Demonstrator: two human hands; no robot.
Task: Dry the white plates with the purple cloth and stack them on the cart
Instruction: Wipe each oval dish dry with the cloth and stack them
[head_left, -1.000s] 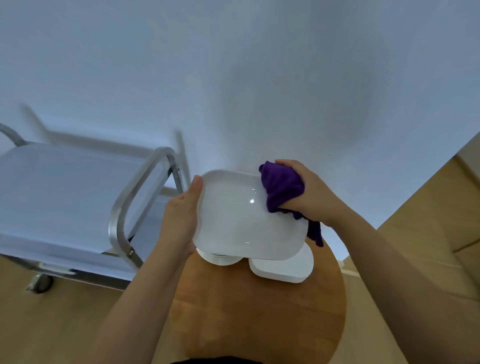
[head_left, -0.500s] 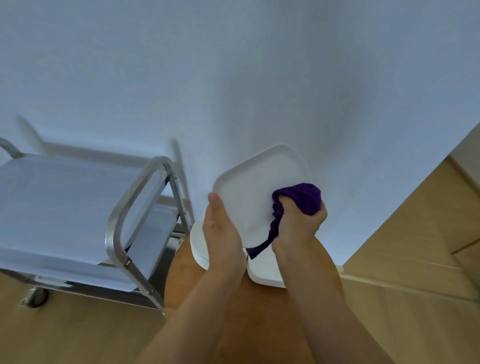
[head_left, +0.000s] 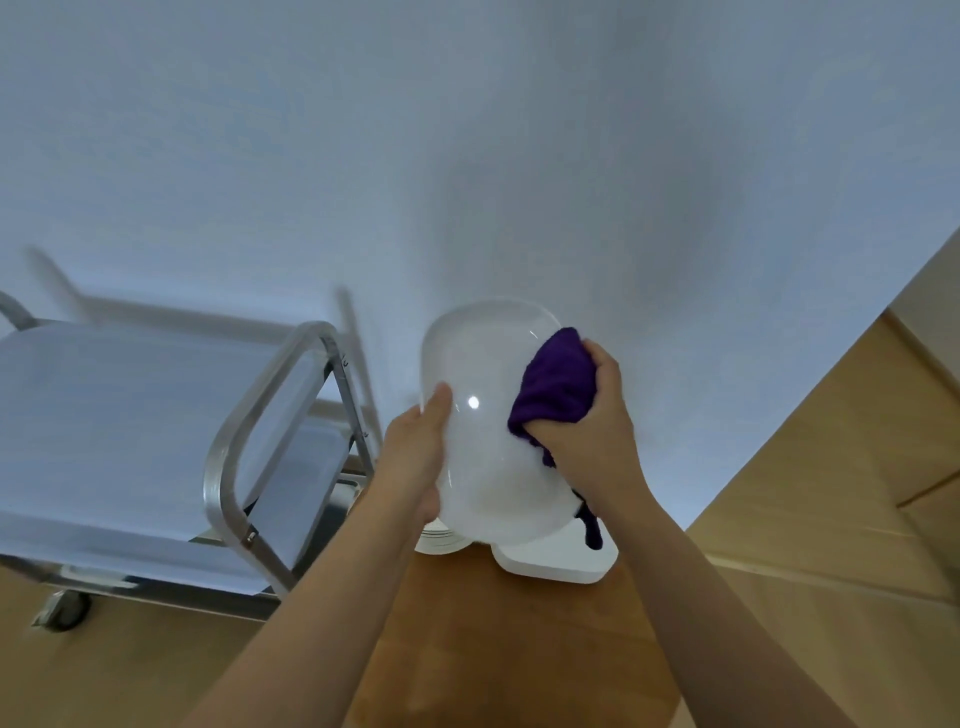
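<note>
Far left: metal cart (head_left: 270, 415) with pale shelves, parked against the wall. Left hand (head_left: 421, 457) is clamped on the left edge of a white plate (head_left: 483, 457), thumb laid across its face; plate is held tilted in the air above the round wooden table (head_left: 509, 649). Purple cloth (head_left: 556, 389) is bunched in the right hand (head_left: 592, 436), fingers curled round it, pressed to the plate's right rim. Below, more white plates (head_left: 556, 564) are seen resting on the table.
</note>
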